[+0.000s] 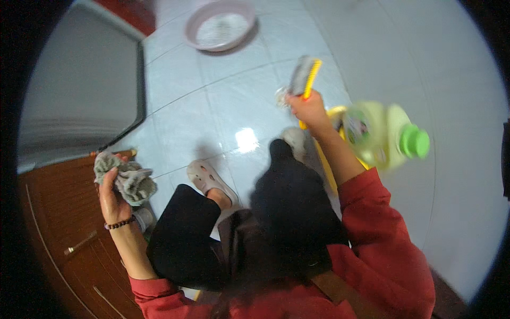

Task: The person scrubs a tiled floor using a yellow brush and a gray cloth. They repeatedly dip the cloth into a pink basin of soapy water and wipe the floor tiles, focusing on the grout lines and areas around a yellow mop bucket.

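My left hand (113, 195) is closed on a crumpled, damp-looking grey-green cloth (137, 185), near the corner of a brown wooden door or cabinet front. My right hand (310, 109) grips the yellow-and-orange handle of a brush (305, 75) with grey bristles. Something small and whitish (282, 97) shows beside the right fingers; it is blurred and I cannot tell what it is. Past my right forearm stands a large bottle of pale yellow-green liquid (374, 127) with a green cap (414, 140), by a yellow container (328, 171) partly hidden by that arm.
A pink basin (191, 34) sits on the tiled floor (239, 99) ahead. At the left are a grey panel (83, 83) with a dark edge and brown wood (59, 207). A clear container (144, 218) is beside my left wrist. A light-coloured wall or panel (450, 119) rises at the right.
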`<state>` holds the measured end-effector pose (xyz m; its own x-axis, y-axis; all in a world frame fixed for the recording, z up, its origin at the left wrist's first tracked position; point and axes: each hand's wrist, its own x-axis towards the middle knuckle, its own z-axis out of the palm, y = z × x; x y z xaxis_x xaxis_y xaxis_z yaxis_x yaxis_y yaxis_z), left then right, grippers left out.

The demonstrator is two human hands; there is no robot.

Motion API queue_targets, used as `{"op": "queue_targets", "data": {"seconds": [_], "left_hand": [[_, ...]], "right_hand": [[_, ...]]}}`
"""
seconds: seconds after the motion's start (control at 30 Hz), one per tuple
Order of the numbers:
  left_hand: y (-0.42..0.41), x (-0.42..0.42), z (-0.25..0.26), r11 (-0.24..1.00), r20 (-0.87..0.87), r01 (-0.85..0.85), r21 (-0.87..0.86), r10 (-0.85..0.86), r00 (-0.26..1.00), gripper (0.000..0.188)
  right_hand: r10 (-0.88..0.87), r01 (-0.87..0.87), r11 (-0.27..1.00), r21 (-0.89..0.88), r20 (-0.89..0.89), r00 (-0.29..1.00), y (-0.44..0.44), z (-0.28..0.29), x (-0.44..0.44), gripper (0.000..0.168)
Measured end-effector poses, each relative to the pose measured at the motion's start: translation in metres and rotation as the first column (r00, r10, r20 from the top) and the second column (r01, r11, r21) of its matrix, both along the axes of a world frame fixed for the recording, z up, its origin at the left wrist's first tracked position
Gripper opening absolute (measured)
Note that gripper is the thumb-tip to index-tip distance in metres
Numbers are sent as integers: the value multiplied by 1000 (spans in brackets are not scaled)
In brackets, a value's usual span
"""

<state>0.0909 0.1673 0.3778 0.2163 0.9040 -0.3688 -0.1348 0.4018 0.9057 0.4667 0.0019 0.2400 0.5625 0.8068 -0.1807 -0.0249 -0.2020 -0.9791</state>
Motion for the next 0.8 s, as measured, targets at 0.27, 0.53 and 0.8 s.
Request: {"op": "queue_targets", "data": {"seconds": [0.27, 0.53, 0.8], "left_hand": [[-2, -28, -13, 998, 57, 20, -62, -17, 998, 38], [11, -55, -21, 998, -32, -60, 2, 60, 998, 33], [2, -46, -18, 994, -94, -57, 97, 66, 993, 41]], "right_hand": [[-106, 322, 921, -217, 659, 745, -261, -86, -31, 20], [-800, 771, 515, -374, 113, 589, -308, -107, -9, 15], [-783, 853, 447, -267, 345, 518, -364, -114, -8, 12]]}}
